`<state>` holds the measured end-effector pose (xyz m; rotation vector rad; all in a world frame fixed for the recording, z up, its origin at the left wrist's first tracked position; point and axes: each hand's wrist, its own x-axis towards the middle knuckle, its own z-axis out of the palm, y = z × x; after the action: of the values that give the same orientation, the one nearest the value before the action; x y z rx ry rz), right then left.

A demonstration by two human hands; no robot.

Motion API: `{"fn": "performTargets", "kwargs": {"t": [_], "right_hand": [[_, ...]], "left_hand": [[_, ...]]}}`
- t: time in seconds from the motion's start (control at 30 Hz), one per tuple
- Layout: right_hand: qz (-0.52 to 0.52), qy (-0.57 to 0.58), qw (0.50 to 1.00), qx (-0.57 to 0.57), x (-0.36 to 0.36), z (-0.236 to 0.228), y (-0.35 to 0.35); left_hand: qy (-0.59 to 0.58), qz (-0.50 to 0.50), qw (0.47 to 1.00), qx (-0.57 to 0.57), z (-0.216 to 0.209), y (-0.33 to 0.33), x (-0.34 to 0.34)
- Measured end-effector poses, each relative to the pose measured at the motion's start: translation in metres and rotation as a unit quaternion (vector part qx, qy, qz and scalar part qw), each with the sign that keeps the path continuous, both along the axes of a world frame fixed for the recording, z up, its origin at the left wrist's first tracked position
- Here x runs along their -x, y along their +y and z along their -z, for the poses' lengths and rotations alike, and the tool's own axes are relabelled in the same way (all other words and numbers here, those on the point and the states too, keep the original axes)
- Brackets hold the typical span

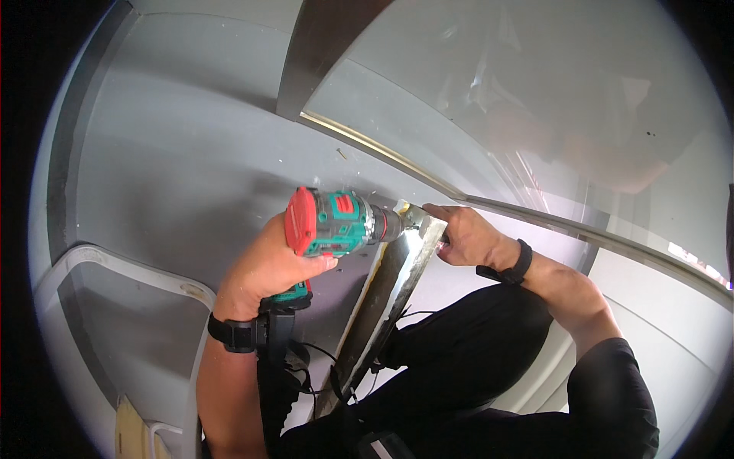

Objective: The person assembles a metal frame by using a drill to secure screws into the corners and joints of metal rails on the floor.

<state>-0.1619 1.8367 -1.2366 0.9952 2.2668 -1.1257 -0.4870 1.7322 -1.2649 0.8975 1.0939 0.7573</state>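
Observation:
My left hand (pixel 264 260) is wrapped round the grip of a green and red cordless drill (pixel 344 222), which lies sideways with its chuck pointing right. The drill's tip meets the upper end of a long, narrow metal profile (pixel 386 287) that has rough, pale residue along its edges. A bright light shines on the metal there. At that same end, my right hand (pixel 474 239) grips the profile from its right side, some fingers hidden behind it. The profile slants down beside my bent leg, and its lower end passes out of clear sight near my clothing.
A large glossy panel (pixel 520 99) with a metal lower edge stands at the upper right. A small screw (pixel 341 153) and specks lie on the grey floor (pixel 183 153). A white curved tube frame (pixel 99 256) stands at left, with a yellowish board (pixel 130 432) below.

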Motion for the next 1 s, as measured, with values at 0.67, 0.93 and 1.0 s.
{"fn": "performTargets", "kwargs": {"t": [0.67, 0.93, 1.0], "right_hand": [[0.023, -0.013, 0.999, 0.02, 0.002, -0.001, 0.0], [0.032, -0.011, 0.999, 0.031, 0.0, 0.001, -0.001], [0.03, -0.009, 0.999, 0.027, 0.0, -0.001, 0.0]], "left_hand": [[-0.035, 0.025, 0.978, 0.204, -0.015, 0.007, 0.0], [-0.031, 0.017, 0.977, 0.208, -0.017, 0.006, 0.0], [-0.027, 0.017, 0.979, 0.202, -0.019, 0.007, 0.001]]}}
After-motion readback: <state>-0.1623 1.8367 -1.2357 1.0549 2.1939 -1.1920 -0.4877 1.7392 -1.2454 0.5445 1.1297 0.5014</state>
